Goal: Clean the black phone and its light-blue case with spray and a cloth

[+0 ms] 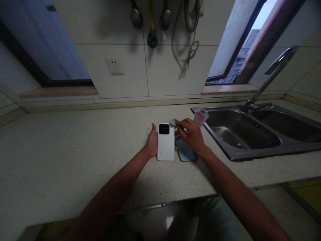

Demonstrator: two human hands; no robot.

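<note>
A white phone [166, 145] lies back up in my left hand [151, 142], its black camera block at the far end. The left thumb is along the phone's left edge, and fingertips show past its right edge. My right hand [191, 134] is closed in a pinch on a small, crumpled grey cloth-like piece [173, 123] at the phone's upper right corner. Below the right hand, a blue-grey phone or phone case [187, 152] rests on the counter, partly covered; I cannot tell which. Just behind the right hand is a clear plastic packet or cup [201, 116] with a red stripe.
The pale speckled countertop [87, 150] runs along a tiled wall. A steel double sink [225, 155] with a tall faucet [265, 83] is on the right. A wall socket [114, 66], valves and hanging hoses [192, 20] are above the counter, between two windows.
</note>
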